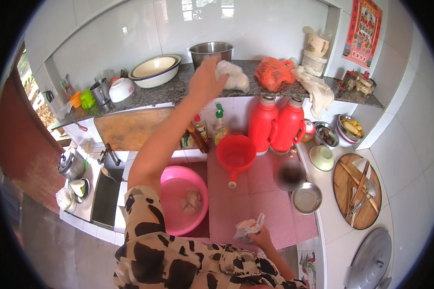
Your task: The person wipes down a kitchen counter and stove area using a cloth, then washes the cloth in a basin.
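My left hand (205, 81) is stretched out over the granite shelf, its fingers spread. Its thumb overlaps the edge of a filled whitish plastic bag (235, 76); whether they touch I cannot tell. Behind the fingertips stands a deep stainless steel pot (220, 50). Low in the view, my right hand (262, 237) grips a clear plastic bag (246, 229) with something pale pink inside, above the pink tiled counter (229, 213). Under my left arm, a pink plastic basin (173, 222) holds cloudy water and a pale lump (191, 201), perhaps meat.
A red plastic dipper (235, 151) sits mid-counter, before two red thermos flasks (263, 124). A red plastic bag (273, 74) and enamel basins (155, 74) occupy the shelf. At right are a metal bowl (306, 198) and a round wooden board (347, 202) bearing utensils. A sink (108, 197) lies left.
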Demonstrator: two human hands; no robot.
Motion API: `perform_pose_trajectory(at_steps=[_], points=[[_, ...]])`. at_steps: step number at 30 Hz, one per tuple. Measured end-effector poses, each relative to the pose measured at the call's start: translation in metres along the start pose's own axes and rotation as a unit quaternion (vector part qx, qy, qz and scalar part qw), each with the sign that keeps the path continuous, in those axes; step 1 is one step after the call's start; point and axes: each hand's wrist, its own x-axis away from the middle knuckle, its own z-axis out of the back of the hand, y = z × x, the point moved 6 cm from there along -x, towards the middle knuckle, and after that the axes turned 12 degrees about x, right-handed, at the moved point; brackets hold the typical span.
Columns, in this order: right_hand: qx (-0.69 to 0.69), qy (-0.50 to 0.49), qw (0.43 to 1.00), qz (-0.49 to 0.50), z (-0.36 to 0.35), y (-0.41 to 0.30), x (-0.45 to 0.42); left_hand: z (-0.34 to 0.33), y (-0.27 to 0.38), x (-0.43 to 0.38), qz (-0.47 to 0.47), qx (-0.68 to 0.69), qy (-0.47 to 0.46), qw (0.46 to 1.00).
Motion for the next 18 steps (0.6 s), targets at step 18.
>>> perform_pose_trajectory(at_steps=[18], points=[[0.153, -0.054, 0.986, 0.023, -0.007, 0.033, -0.008, -0.032, -0.016, -0.03, -0.03, -0.235, -0.117, 0.964]])
